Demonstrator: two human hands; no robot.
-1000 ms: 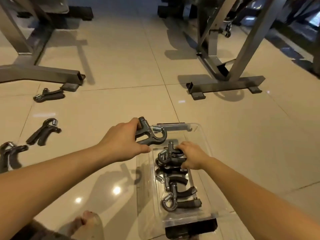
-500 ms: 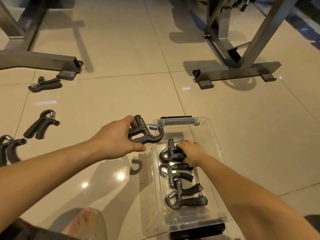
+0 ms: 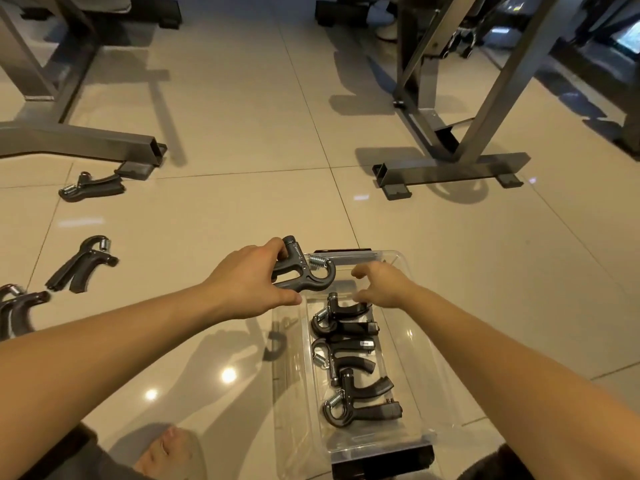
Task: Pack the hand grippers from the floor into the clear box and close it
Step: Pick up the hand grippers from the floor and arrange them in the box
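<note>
From far left, three hand grippers lay loose on the tiled floor (image 3: 214, 209): one gripper at the frame edge (image 3: 17, 308), a second gripper (image 3: 81, 263) just beyond it with its handles spread, and a third gripper (image 3: 91, 187) farther off, near the foot of a grey metal frame (image 3: 79, 143).

My left arm reached forward from the lower left. My left hand (image 3: 249, 280) was clamped on a dark held gripper (image 3: 304, 271), fingers over the handles, its spring end pointing right. It hung above the far left corner of the clear box (image 3: 408, 344).

The box sat open on the floor, running away from me, with a dark latch at each short end. Three packed grippers (image 3: 349, 362) lay in a row inside, springs to the left.

My right arm came in from the lower right. My right hand (image 3: 381, 284) hovered over the far end of the box, fingers loosely curled and apart, holding nothing, just above the farthest packed gripper.

Beyond the box, to the right, stood a second metal stand (image 3: 450, 168) with a crossbar base, well apart from the box.
</note>
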